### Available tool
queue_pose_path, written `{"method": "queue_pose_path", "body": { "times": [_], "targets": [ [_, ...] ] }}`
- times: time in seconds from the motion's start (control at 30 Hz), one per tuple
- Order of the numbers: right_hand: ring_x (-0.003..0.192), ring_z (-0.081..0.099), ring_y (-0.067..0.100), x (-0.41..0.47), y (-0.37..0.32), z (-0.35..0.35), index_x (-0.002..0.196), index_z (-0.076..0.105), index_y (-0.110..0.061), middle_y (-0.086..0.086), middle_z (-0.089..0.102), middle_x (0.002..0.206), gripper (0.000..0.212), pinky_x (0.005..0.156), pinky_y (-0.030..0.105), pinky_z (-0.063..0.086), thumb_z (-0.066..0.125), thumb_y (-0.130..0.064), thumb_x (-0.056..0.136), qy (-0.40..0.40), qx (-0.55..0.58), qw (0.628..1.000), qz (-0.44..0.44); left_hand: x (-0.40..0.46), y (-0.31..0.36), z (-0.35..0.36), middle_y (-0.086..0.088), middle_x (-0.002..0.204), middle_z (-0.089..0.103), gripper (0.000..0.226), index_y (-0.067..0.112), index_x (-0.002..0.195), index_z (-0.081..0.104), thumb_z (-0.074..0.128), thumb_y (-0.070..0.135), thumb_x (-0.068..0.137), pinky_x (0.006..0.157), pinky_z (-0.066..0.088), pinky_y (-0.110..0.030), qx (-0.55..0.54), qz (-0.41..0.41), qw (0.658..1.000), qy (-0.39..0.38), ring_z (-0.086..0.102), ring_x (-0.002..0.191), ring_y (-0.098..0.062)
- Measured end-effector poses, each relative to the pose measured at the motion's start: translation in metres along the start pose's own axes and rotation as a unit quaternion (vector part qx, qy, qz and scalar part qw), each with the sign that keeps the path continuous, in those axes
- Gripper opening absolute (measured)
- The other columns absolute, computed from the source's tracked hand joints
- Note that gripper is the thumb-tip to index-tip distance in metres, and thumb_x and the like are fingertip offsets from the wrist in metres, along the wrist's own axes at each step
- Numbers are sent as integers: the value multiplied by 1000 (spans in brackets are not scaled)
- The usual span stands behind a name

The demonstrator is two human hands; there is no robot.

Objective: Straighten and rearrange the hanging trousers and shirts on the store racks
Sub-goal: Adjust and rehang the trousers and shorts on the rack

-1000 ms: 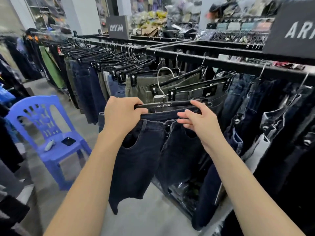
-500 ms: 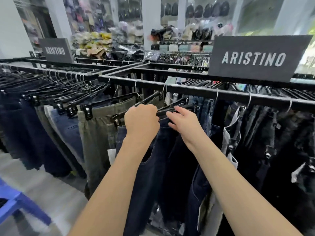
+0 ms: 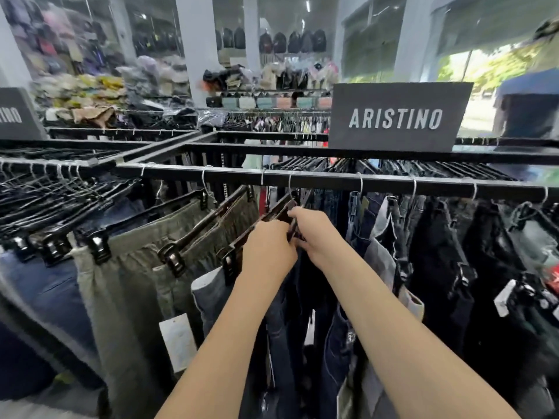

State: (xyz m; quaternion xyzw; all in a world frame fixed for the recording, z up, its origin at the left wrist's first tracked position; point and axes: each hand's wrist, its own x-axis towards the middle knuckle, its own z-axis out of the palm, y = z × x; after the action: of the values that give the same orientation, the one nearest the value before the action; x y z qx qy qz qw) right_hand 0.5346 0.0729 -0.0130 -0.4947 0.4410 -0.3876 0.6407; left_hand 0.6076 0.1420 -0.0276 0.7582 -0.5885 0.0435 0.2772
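Dark denim trousers [image 3: 284, 325] hang from a black clip hanger [image 3: 279, 210] whose wire hook is on the black rack rail [image 3: 326, 180]. My left hand [image 3: 267, 247] grips the near part of that hanger's bar. Just to its right, my right hand [image 3: 314, 237] grips the same hanger, fingers curled toward the left hand. The two hands touch. Olive green trousers [image 3: 145, 276] hang on clip hangers just to the left. Black and dark jeans [image 3: 447, 267] hang packed to the right.
A dark "ARISTINO" sign [image 3: 396, 117] stands on the rack top behind the rail. More hangers with blue trousers [image 3: 48, 285] fill the rail at left. Piles of folded clothes [image 3: 90, 98] and further racks lie behind. A person in blue [image 3: 529, 107] stands at far right.
The hanger with the dark trousers went from held out in front of the rack up to the rail, where its hook now hangs. My hands closed together on it. My view rose and turned right.
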Motion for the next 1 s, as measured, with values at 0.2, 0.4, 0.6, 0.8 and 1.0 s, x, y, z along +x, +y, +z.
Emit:
{"method": "queue_pose_path", "body": {
  "times": [0.2, 0.4, 0.6, 0.8, 1.0],
  "targets": [
    [80, 61, 18, 11, 9, 5, 149, 34, -23, 7, 60, 124, 64, 58, 30, 43, 57, -18, 89, 15, -120, 991, -58, 30, -10, -20, -8, 84, 70, 21, 10, 80, 69, 50, 12, 90, 77, 45, -29, -75, 49, 992, 91, 62, 87, -26],
    [88, 71, 27, 17, 17, 5, 145, 40, -24, 5, 59, 103, 65, 81, 48, 59, 55, -1, 86, 59, -156, 984, -67, 77, 11, -31, -18, 122, 61, 59, 4, 139, 47, 63, -4, 83, 103, 38, -33, -41, 180, 977, 111, 51, 121, -30],
    [92, 66, 27, 19, 20, 2, 146, 40, -17, 10, 54, 113, 61, 86, 46, 58, 50, 5, 89, 81, -93, 991, -50, 84, 13, -21, -14, 101, 70, 55, 13, 130, 60, 72, 1, 77, 96, 43, -43, -56, 181, 969, 157, 54, 108, -32],
    [99, 67, 30, 10, 20, 2, 145, 39, -18, 13, 61, 120, 63, 87, 48, 57, 52, -4, 85, 97, -150, 982, -55, 88, 11, -10, -7, 108, 70, 53, 17, 130, 60, 73, 9, 79, 94, 38, -39, -27, 199, 966, 160, 54, 112, -27],
    [117, 53, 26, -22, 11, -5, 145, 32, -18, 9, 44, 139, 64, 86, 32, 44, 62, -23, 88, 121, -303, 937, -121, 33, -11, -25, -7, 141, 51, 58, 8, 140, 48, 64, -3, 85, 110, 25, -15, -139, 151, 965, 163, 45, 133, -18]
  ]
}}
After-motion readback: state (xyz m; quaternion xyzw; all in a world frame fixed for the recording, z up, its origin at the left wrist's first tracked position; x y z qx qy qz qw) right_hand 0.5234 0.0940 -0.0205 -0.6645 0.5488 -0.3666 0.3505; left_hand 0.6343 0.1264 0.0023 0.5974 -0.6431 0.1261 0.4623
